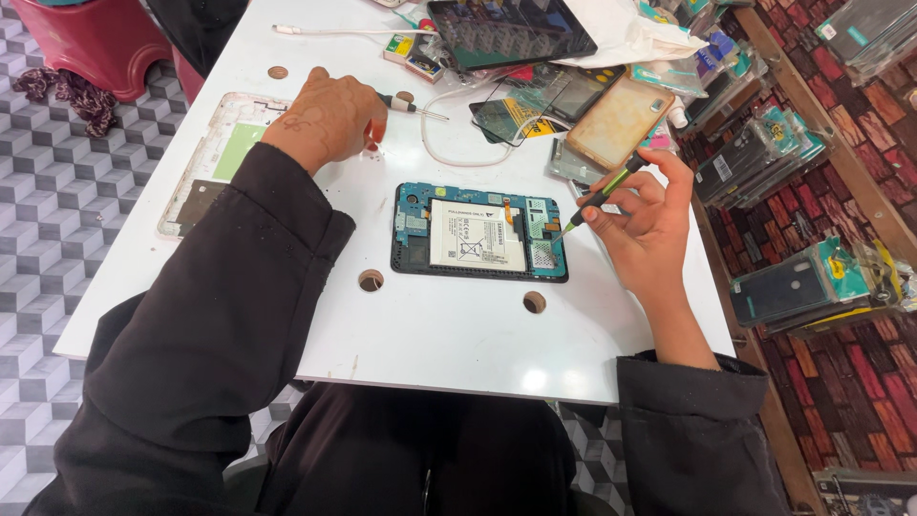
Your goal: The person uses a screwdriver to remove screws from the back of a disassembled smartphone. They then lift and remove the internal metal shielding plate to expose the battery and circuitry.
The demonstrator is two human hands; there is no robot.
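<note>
An opened tablet (478, 232) lies back-side up on the white table (449, 334), showing a white battery and blue circuit boards. My right hand (645, 225) grips a green and black screwdriver (602, 196) whose tip rests at the tablet's right edge. My left hand (328, 117) rests knuckles-up on the table, up and left of the tablet, fingers curled; I cannot see whether they hold anything. A second screwdriver (411, 105) lies just right of that hand.
The tablet's white back cover (215, 158) lies at the left. Phones, screens, a white cable (449, 153) and a dark tablet (511, 29) crowd the far right. Packaged phone parts (764, 143) lie on the floor at right. A red stool (86, 38) stands far left.
</note>
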